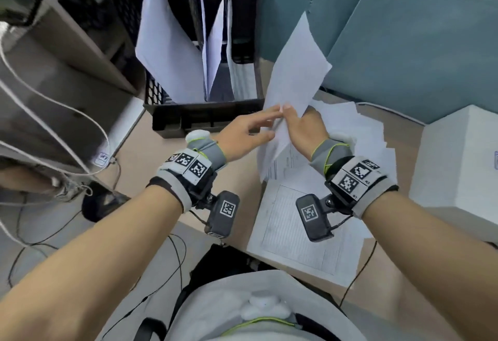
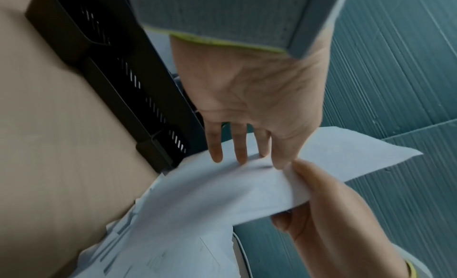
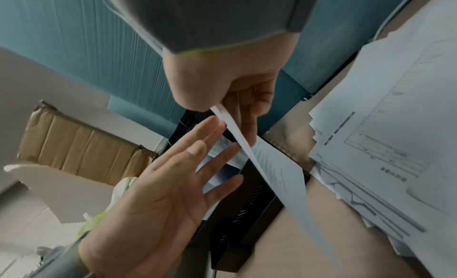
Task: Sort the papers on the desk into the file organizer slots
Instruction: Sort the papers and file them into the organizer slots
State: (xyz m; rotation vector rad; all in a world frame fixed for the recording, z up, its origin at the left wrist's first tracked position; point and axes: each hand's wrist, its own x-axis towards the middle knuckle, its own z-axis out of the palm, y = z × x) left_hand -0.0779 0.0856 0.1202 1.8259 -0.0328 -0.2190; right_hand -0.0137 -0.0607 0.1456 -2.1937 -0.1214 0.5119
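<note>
- Papers (image 1: 310, 235) lie in a loose, overlapping heap on the right part of a light wooden desk (image 1: 151, 157), printed forms face up, nearest sheet hanging toward the desk's front edge.
- Backed by teal partition panels (image 1: 417, 31); white box (image 1: 463, 163) at far right on the desk; grey shelving (image 1: 67, 76) and white cables (image 1: 48, 122) at left; dark cables trailing on the floor below.
- File organizer (image 1: 204, 114), black with perforated walls, stands at the back of the desk just left of the heap, open tops facing up; several white sheets already upright and leaning in its slots.
- Held sheet (image 1: 296, 71), lifted above the heap just right of the organizer, long axis running from the hands up and away toward the partition, free corner highest, lower part bowed; printed side seen from the right wrist view.
- Right hand (image 1: 304, 128) clenched around the sheet's lower edge, thumb on one face and curled fingers behind.
- Left hand (image 1: 248, 133) spread flat and loose, fingers (image 2: 241, 145) straight, tips touching the sheet's near face beside the right thumb; grasps nothing.
- Both wrists strapped with marker-covered bands and small cameras.
</note>
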